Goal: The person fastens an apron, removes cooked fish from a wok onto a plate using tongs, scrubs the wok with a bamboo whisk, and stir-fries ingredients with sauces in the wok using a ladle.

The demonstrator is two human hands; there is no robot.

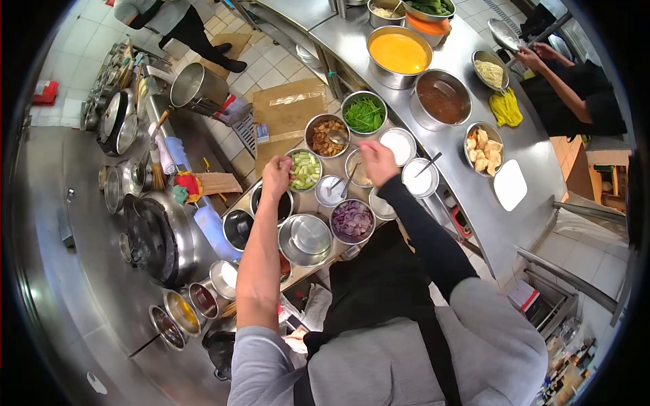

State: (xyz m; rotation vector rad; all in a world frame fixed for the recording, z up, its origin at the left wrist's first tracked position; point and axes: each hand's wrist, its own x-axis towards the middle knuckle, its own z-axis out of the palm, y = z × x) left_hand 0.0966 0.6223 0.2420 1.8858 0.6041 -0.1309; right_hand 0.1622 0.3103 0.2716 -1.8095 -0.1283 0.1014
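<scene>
My left hand (276,177) is closed, its fingers curled at the left rim of a metal bowl of chopped pale green vegetable (306,170). Whether it grips the rim or something small is hidden. My right hand (379,162) is also closed, over a bowl of pale grains (357,167). From its fingertips a metal spoon (338,137) reaches into a bowl of brown cooked pieces (326,128). Around the hands stand a bowl of sliced green vegetable (365,113), a bowl of chopped purple onion (353,220) and bowls of white powder (330,190).
Pots of orange liquid (399,54) and brown sauce (443,99) stand on the steel counter (484,196), beside a white board (510,185). A co-worker's hands (531,57) hold a pan at right. A wok (156,237) sits at left. Another person stands at back left.
</scene>
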